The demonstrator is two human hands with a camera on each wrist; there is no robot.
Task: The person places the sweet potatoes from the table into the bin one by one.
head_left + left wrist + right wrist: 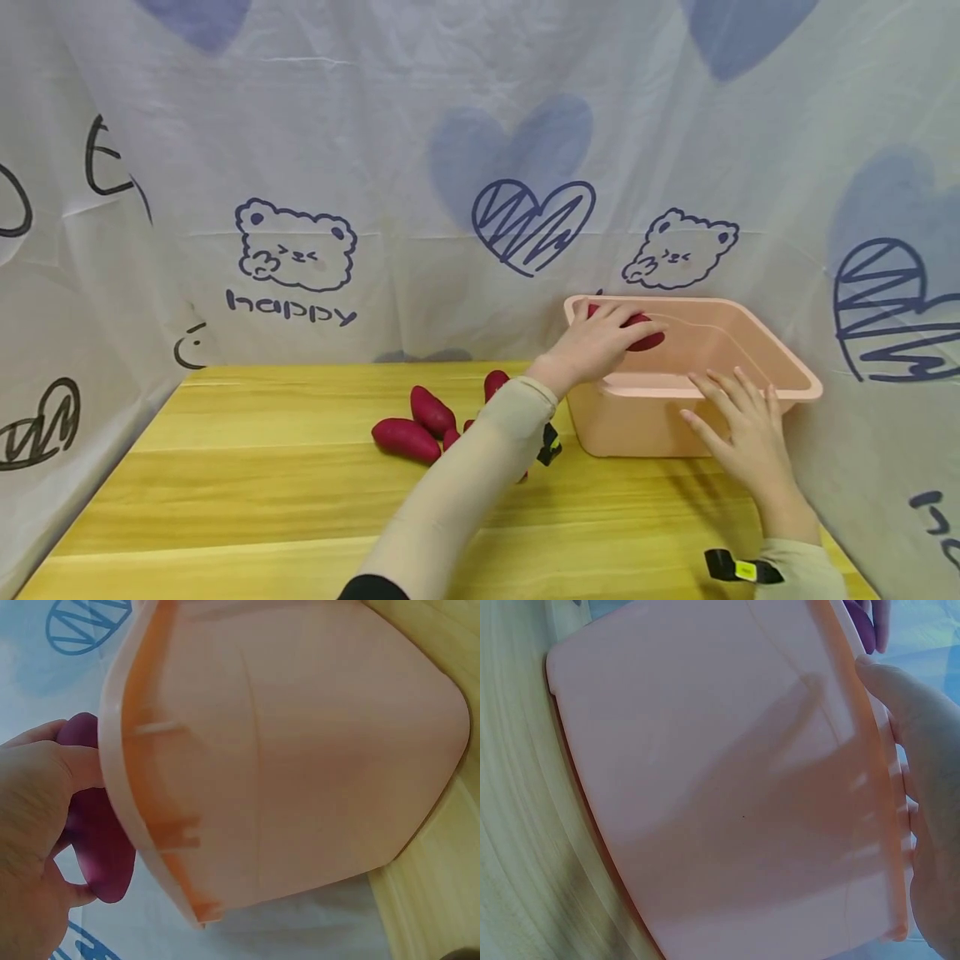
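My left hand [588, 346] grips a dark red sweet potato [647, 333] at the left end of a peach plastic basin [637, 427], at rim height. In the left wrist view, fingers and thumb wrap around this sweet potato [106, 851], just beyond the basin's rim. My right hand [750, 442] is at the basin's near right side, fingers spread and fairly straight over the rim. From the right wrist, the thumb appears against the rim [881, 750], with the other fingertips showing beyond it. Most of the basin's floor is hidden by its front wall.
Several more sweet potatoes [407, 440] lie in a loose group on the wooden table [247, 492], left of the basin, partly behind my left forearm. A white printed cloth [405, 167] hangs behind the table and along both sides.
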